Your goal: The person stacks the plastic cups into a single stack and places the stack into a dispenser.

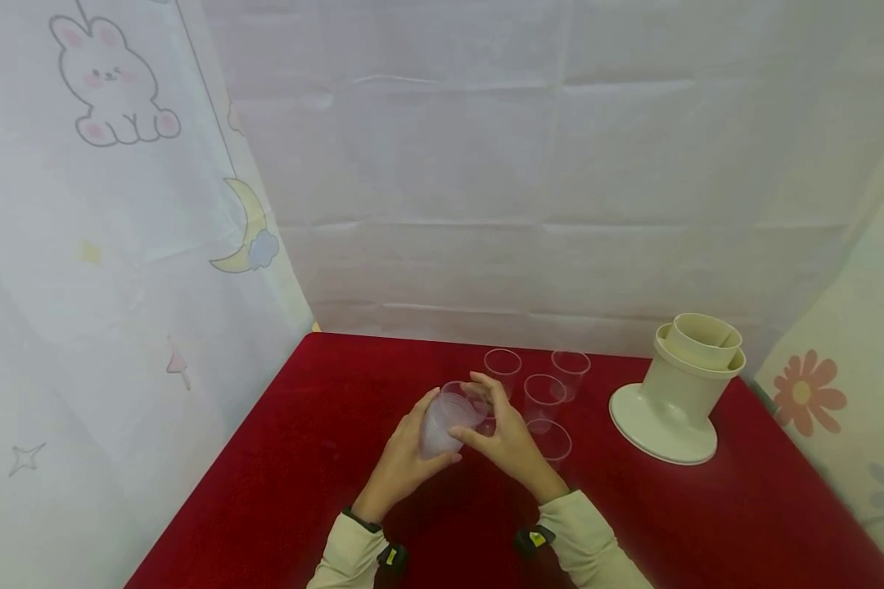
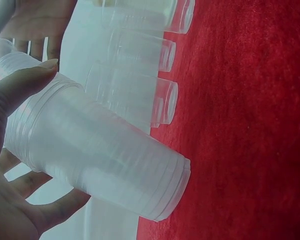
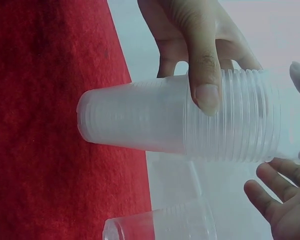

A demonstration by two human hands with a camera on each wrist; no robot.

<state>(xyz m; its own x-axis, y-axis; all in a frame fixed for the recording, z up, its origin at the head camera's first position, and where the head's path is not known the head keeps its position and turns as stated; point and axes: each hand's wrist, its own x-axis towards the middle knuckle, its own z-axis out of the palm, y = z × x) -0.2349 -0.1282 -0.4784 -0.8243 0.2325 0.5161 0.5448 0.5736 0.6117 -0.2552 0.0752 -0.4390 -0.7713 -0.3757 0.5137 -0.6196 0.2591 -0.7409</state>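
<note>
My left hand (image 1: 405,458) grips a stack of nested clear plastic cups (image 2: 105,145) round its rims, thumb (image 2: 27,82) on one side and fingers on the other. The stack is tilted, its bases over the red table. At the mouth end, my right hand (image 1: 506,438) has its thumb and fingers round the endmost plastic cup (image 1: 475,402), which projects a little from the stack. Part of that cup is hidden by the fingers. Just beyond the right hand, several single clear cups (image 1: 545,401) stand upright on the table.
A cream-coloured stand (image 1: 681,388) with a wide round base and ring-shaped top is at the right of the red-covered table (image 1: 295,458). Pale patterned sheets (image 1: 442,164) hang behind the table and along both sides.
</note>
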